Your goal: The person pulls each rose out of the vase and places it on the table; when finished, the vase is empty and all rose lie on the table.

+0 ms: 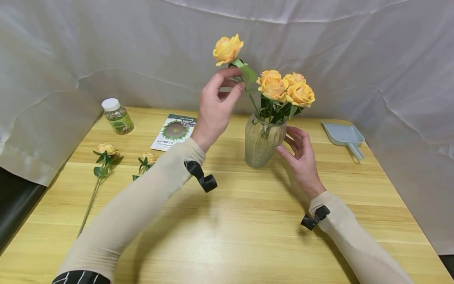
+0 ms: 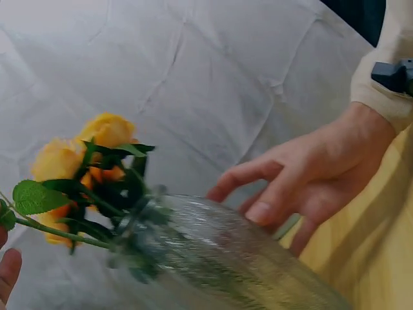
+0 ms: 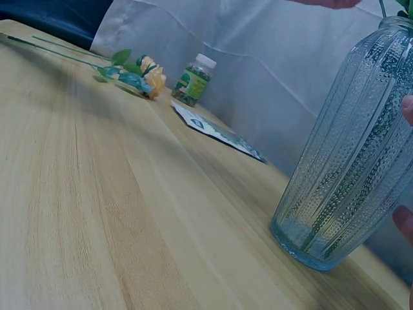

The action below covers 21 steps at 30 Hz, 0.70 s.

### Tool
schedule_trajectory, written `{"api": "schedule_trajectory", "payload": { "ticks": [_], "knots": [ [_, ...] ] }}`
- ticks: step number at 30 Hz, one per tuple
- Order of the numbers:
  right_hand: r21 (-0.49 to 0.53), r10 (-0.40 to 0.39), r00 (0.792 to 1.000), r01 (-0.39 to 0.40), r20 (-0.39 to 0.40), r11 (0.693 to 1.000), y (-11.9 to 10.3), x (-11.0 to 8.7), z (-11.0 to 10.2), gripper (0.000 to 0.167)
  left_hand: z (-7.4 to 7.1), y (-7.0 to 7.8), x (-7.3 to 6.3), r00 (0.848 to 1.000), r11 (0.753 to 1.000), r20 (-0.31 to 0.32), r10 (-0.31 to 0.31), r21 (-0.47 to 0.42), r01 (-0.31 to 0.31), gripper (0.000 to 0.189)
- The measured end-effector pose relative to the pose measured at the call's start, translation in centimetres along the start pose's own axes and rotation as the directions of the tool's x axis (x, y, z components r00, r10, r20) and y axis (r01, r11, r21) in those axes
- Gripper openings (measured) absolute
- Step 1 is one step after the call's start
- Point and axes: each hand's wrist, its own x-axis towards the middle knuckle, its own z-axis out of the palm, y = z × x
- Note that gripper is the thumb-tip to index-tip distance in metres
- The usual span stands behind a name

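My left hand [image 1: 216, 106] pinches the stem of a yellow rose [image 1: 228, 49] just below its bloom. The stem slants down to the mouth of a ribbed glass vase [image 1: 253, 146], where several other yellow roses [image 1: 273, 85] stand with green leaves. At the vase's right side is my right hand [image 1: 301, 157], thumb toward the front and fingers loosely bent at the glass. In the left wrist view a green leaf [image 2: 39, 197] sits on the held stem. The vase [image 3: 342, 161] stands upright on the table in the right wrist view.
Two roses lie at the left, one with a long stem [image 1: 93, 199], the other rose [image 1: 149, 158] partly behind my left forearm. Behind them are a white-capped jar [image 1: 120, 118] and a sunflower-picture packet [image 1: 173, 132]. A blue-grey dustpan [image 1: 342, 134] lies at the right.
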Motion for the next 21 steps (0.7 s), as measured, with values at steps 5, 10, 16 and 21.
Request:
{"api": "schedule_trajectory", "payload": {
  "ticks": [5,10,16,21],
  "knots": [
    [-0.002,0.001,1.000,-0.001,0.000,1.000,0.0,0.0,0.0,0.060,-1.5,1.3,1.5,0.995,0.997,-0.077,0.061,-0.040,-0.064,0.030],
    [-0.007,0.004,1.000,-0.004,0.003,1.000,0.0,0.0,0.0,0.060,-3.2,2.4,2.7,0.978,0.992,-0.174,0.118,-0.029,-0.125,0.027],
    [-0.003,0.005,1.000,-0.005,0.003,1.000,0.1,0.0,-0.1,0.061,-5.2,3.5,3.2,0.961,0.990,-0.248,0.120,-0.042,-0.135,0.019],
    [-0.001,0.007,1.000,-0.007,0.006,1.000,0.1,0.0,0.0,0.061,-7.1,4.1,3.4,0.954,0.988,-0.285,0.096,-0.091,-0.127,0.017]
  ]
}}
